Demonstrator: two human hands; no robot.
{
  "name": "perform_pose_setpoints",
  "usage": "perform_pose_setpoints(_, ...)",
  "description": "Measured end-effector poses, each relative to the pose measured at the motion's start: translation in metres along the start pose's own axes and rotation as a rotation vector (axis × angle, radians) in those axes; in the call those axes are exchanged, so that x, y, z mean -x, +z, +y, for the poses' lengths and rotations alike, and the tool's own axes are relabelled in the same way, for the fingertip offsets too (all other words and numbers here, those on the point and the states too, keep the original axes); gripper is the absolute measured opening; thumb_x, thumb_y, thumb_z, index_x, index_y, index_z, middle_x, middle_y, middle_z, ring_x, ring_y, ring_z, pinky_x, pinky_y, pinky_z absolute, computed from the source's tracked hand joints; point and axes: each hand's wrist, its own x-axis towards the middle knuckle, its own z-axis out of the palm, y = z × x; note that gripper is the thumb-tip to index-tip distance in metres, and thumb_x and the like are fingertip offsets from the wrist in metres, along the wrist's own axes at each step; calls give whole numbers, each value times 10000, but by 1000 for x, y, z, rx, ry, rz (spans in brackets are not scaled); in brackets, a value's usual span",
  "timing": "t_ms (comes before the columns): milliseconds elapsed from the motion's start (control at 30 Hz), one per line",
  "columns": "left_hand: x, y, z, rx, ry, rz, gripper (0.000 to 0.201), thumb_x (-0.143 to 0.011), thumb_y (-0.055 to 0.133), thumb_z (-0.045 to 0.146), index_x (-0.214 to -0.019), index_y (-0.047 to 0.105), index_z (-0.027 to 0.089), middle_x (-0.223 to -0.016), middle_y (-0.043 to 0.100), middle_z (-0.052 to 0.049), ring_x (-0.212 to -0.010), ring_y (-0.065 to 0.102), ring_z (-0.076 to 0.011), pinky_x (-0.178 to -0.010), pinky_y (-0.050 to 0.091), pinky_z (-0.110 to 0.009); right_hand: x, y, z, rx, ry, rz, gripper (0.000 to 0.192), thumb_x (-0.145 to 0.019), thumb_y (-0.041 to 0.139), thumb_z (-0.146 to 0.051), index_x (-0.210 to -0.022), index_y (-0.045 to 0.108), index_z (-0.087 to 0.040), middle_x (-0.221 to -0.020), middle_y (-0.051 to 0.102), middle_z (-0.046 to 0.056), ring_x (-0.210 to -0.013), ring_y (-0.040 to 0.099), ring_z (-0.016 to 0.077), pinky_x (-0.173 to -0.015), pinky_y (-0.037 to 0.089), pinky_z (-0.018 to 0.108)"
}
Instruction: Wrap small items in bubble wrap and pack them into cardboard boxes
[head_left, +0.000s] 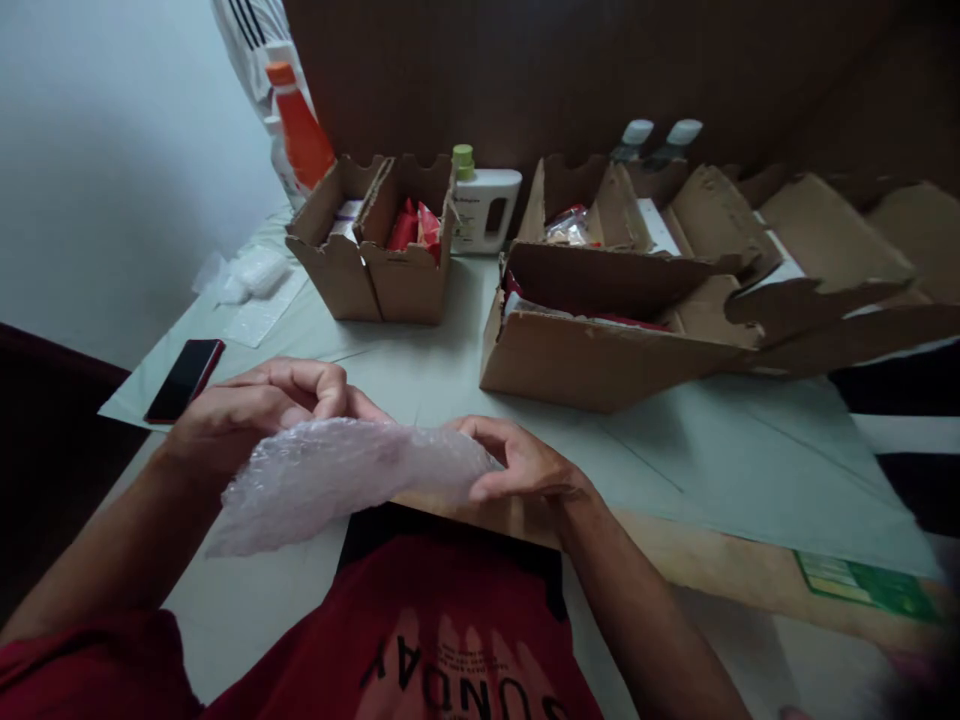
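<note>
A piece of clear bubble wrap [330, 480] stretches between my two hands, above the near edge of the table. My left hand [277, 400] grips its upper edge with curled fingers, partly behind the plastic. On the other side, my right hand [510, 455] pinches the right end between thumb and fingers. The wrap looks folded or bunched, and whether anything lies inside it I cannot tell.
Several open cardboard boxes [600, 360] stand along the back and right of the table [420, 370]. A phone [186, 380] lies at left near more bubble wrap [259, 275]. Behind are a white jug [480, 215] and an orange bottle [298, 130].
</note>
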Motion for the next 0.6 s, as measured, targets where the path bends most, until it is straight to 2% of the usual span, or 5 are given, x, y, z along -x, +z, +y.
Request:
perform_pose_setpoints(200,-64,-3,-46,-175,-14,61,212,-662,527,438,-652,507,227,-707,669,-83,-633,627,-231,-569,498,-383,71,-16,-1,-171,291,379,534,-701,838,-550,-1067,624,-226,-861,670,7,-698,612,143,-621,500,266)
perform_pose_setpoints(333,-112,-7,-90,-371,13,77,190,-690,553,388,-755,594,214,-658,590,-19,-606,530,-165,-592,468,-315,84,-50,14,160,352,503,448,-764,767,-456,-1123,672,-205,-786,667,0,-693,616,155,-630,503,282)
perform_pose_setpoints(433,-122,-7,-109,-668,98,291,257,-788,546,390,-919,645,192,-834,675,-52,-733,597,-198,-706,517,-349,92,-69,28,552,363,713,374,-814,708,-441,-1085,712,-183,-910,740,76,-785,670,213,-739,547,364)
perform_pose_setpoints(500,-116,-2,-114,-835,228,419,271,-856,534,358,-1034,651,191,-964,712,-80,-839,638,-227,-790,536,-383,97,-70,30,780,345,842,308,-882,643,-414,-1068,727,-183,-1034,762,118,-868,695,256,-820,554,429)
perform_pose_setpoints(600,-105,21,-115,-1023,531,388,210,-946,512,266,-1080,665,215,-1073,721,-92,-1012,645,-253,-912,525,-415,86,-47,27,947,246,853,260,-977,547,-348,-1082,738,-206,-1085,771,107,-989,706,281,-914,541,476)
